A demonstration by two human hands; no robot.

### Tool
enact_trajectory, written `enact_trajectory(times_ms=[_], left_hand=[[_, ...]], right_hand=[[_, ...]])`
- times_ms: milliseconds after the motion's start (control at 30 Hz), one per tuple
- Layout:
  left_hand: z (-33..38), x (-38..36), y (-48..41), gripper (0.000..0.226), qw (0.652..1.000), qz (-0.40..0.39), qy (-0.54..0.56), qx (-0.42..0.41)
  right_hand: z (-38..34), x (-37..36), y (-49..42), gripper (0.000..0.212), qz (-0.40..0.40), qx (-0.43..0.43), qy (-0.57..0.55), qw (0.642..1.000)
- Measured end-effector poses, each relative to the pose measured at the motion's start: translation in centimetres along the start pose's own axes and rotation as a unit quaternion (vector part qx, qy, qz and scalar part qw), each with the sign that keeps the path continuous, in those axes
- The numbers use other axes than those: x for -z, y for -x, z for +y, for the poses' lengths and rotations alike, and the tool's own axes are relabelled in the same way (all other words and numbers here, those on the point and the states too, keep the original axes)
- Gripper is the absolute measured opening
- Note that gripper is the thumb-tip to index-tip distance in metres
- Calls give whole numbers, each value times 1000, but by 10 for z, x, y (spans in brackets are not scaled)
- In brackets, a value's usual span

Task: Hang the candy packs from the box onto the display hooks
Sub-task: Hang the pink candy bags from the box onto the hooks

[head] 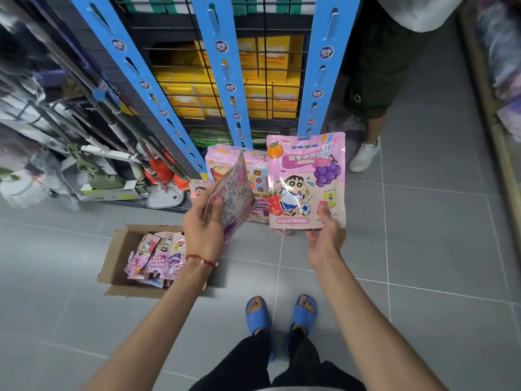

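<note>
My right hand (pixel 324 235) grips the bottom edge of a pink candy pack (pixel 306 179), held upright with its cartoon front facing me. My left hand (pixel 204 224) holds another pink candy pack (pixel 232 201), turned so its printed back shows. An open cardboard box (pixel 118 249) lies on the floor at lower left with several pink packs (pixel 158 258) inside. Three blue display strips (pixel 227 80) with slots run down the wire rack ahead. More pink packs (pixel 222 159) hang low on the middle strip, behind my hands.
A wire grid rack (pixel 270 88) holds yellow boxes behind the strips. Another person's leg and white shoe (pixel 365 153) stand at the right of the rack. Mops and cleaning tools (pixel 158 170) crowd the left. My feet in blue slippers (pixel 282 317) stand on grey tile.
</note>
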State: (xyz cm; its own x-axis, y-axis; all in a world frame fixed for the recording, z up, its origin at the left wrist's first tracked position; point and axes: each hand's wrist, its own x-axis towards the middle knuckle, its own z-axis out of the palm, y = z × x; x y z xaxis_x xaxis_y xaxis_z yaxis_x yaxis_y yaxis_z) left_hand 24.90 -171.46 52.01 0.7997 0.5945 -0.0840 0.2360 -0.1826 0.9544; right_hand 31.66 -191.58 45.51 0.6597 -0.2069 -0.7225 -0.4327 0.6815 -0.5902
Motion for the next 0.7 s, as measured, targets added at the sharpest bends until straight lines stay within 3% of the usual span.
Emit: enact_trajectory(times_ms=[333, 433, 567, 633, 700], left_hand=[[-3, 0, 16, 33, 996, 13, -50, -76], [0, -3, 21, 33, 992, 12, -75, -103], [9, -6, 26, 32, 989, -15, -80, -122], [14, -5, 29, 37, 986, -39, -84, -140], [14, -2, 29, 39, 977, -75, -99, -174]], right_hand=[[5, 9, -18, 25, 5, -49, 57, 997], [0, 7, -19, 30, -5, -75, 91, 993], [-7, 5, -12, 14, -24, -129, 177, 975], [-8, 2, -2, 24, -73, -160, 195, 965], [-11, -5, 10, 48, -128, -208, 208, 947]])
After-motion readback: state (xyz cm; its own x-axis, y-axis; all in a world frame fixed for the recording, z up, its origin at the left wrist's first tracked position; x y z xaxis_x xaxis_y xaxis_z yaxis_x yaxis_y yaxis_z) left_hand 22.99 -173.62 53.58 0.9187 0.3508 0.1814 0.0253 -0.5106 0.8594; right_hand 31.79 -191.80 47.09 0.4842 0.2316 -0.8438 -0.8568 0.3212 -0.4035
